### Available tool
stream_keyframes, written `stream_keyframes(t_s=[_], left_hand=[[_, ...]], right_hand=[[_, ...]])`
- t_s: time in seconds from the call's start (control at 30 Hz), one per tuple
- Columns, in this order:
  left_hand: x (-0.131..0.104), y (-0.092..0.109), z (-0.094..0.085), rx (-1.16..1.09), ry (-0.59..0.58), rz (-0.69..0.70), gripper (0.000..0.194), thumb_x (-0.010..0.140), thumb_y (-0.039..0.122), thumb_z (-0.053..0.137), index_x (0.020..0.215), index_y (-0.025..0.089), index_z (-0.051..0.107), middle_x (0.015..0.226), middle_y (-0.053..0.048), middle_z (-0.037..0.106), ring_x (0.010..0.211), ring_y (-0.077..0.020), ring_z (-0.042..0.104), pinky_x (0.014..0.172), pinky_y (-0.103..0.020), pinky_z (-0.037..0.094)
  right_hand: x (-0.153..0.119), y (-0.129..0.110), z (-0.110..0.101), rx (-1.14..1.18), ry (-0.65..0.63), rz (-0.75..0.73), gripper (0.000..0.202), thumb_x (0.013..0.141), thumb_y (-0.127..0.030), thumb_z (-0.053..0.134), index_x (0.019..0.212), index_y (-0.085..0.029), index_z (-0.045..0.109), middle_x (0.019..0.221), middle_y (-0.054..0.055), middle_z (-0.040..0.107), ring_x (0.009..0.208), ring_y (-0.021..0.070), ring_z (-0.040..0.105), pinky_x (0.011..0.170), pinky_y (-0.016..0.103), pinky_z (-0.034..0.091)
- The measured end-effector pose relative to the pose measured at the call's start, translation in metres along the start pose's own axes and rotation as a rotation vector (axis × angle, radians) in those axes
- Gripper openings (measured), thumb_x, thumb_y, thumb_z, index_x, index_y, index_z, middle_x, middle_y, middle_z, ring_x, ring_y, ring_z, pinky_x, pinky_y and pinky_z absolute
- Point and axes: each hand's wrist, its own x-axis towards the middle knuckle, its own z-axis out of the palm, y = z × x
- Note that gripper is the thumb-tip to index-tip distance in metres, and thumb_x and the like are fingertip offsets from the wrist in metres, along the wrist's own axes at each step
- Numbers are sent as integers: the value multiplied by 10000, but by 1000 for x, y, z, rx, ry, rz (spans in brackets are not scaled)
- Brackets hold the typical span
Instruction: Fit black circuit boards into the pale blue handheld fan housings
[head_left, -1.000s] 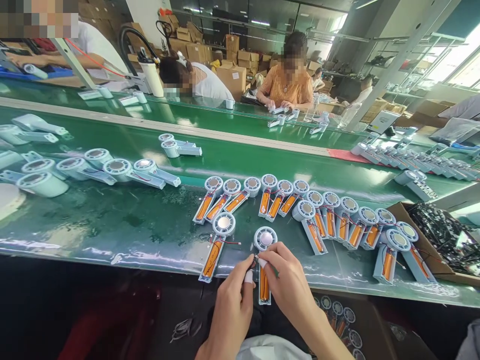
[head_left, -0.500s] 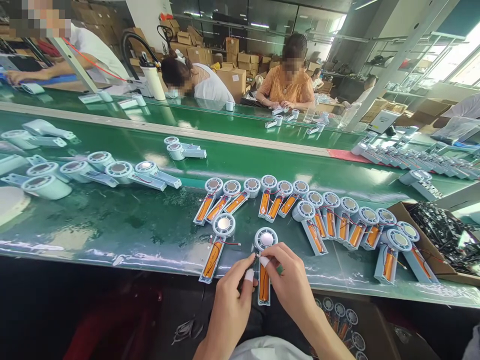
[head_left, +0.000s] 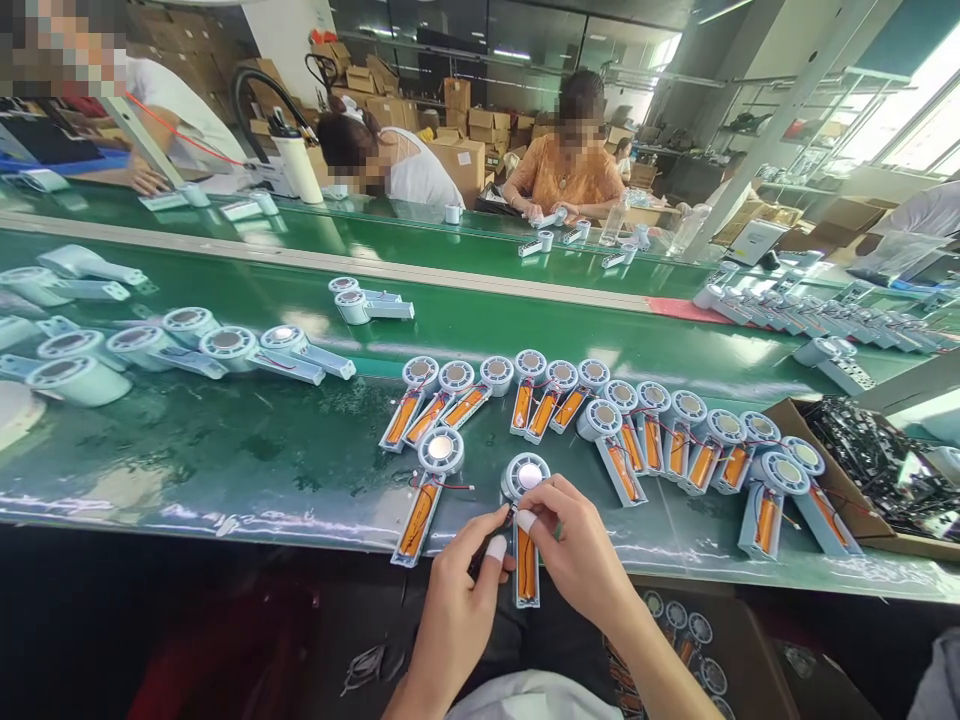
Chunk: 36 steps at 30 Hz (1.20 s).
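A pale blue handheld fan [head_left: 527,476] with a round ringed head lies before me at the bench edge, its handle pointing towards me. The open handle holds an orange battery [head_left: 527,565] with thin dark wires. At the fan's neck, my left hand [head_left: 461,600] is closed in a pinch and meets the fingertips of my right hand [head_left: 581,550], also pinched. Something small and dark sits between them, too small to name. White covers wrap a finger of each hand. To the left lies a similar fan [head_left: 440,450] with a loose red-and-black lead.
Several fans with orange batteries [head_left: 541,412] stand in a row behind my hands. On the right a cardboard box [head_left: 892,535] holds dark small parts [head_left: 862,450]. More fans [head_left: 229,342] lie at the left. Across the green bench [head_left: 480,320] people handle fan parts.
My hands stay at the fan's neck, with the right fingers slightly curled further in. A green piece by my right hand no longer shows. The whole view has shifted a little.
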Motion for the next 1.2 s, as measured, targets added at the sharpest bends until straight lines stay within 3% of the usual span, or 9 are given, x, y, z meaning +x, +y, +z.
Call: stream_keyframes(t_s=[0.2, 0.4, 0.6, 0.7, 0.77, 0.83, 1.03, 1.13, 1.2], left_hand=[[3, -2, -10, -16, -81, 25, 365, 933, 323, 474, 1191, 195, 699, 1183, -113, 703, 738, -163, 690, 624, -275, 592], [10, -3, -17, -71, -157, 66, 335, 931, 311, 502, 1160, 197, 718, 961, -66, 699, 677, -147, 651, 613, -262, 571], [13, -1, -21, -37, -171, 78, 340, 935, 305, 507, 1191, 219, 714, 953, -59, 725, 704, -163, 675, 660, -287, 595], [1, 4, -20, 44, -132, 73, 367, 952, 350, 493, 1253, 267, 689, 1146, -76, 736, 941, -229, 715, 805, -352, 615], [-8, 7, -19, 62, -99, 56, 386, 975, 400, 463, 1292, 310, 666, 1276, -57, 705, 1164, -263, 659, 969, -412, 567], [-14, 8, -19, 21, -84, -5, 415, 999, 457, 411, 1307, 323, 654, 1308, -41, 695, 1238, -260, 620, 1054, -436, 515], [0, 0, -13, -2, -30, -65, 480, 995, 519, 359, 1094, 205, 708, 992, -82, 754, 854, -229, 701, 794, -367, 595], [7, 0, -7, 51, -115, -118, 517, 974, 585, 358, 983, 200, 702, 755, -47, 702, 724, -227, 661, 691, -353, 575], [10, 2, -4, -57, -200, -207, 534, 953, 635, 367, 949, 205, 684, 745, -37, 691, 742, -230, 661, 690, -351, 572]], right_hand=[[1, 4, -2, 59, -45, -20, 244, 917, -166, 547, 1048, -225, 744, 866, 28, 591, 733, 157, 566, 655, 259, 473], [1, 8, -3, 59, -59, -30, 226, 936, -208, 567, 984, -233, 786, 862, 42, 616, 752, 168, 591, 663, 267, 479], [1, 5, -2, 13, -48, -37, 224, 940, -227, 570, 987, -234, 788, 867, 43, 640, 805, 184, 622, 714, 274, 478], [-3, -1, -8, 44, -129, 47, 259, 977, -323, 534, 997, -227, 773, 791, 23, 664, 697, 168, 593, 628, 257, 449], [-7, -2, -12, 98, -167, 145, 299, 978, -415, 537, 1012, -211, 752, 735, 9, 652, 627, 152, 552, 568, 243, 422], [-10, -1, -13, 175, -173, 223, 316, 941, -461, 587, 1026, -192, 731, 722, 5, 638, 622, 149, 544, 559, 239, 428], [-9, 10, -6, 574, -126, 355, 267, 834, -416, 682, 925, -168, 718, 801, 39, 663, 703, 165, 584, 624, 252, 481], [-10, 11, -2, 798, -112, 411, 234, 829, -400, 687, 881, -172, 680, 715, 3, 601, 597, 125, 516, 564, 227, 448], [-13, 10, 0, 876, -129, 390, 207, 840, -386, 688, 881, -185, 658, 703, -21, 560, 570, 103, 469, 551, 212, 428]])
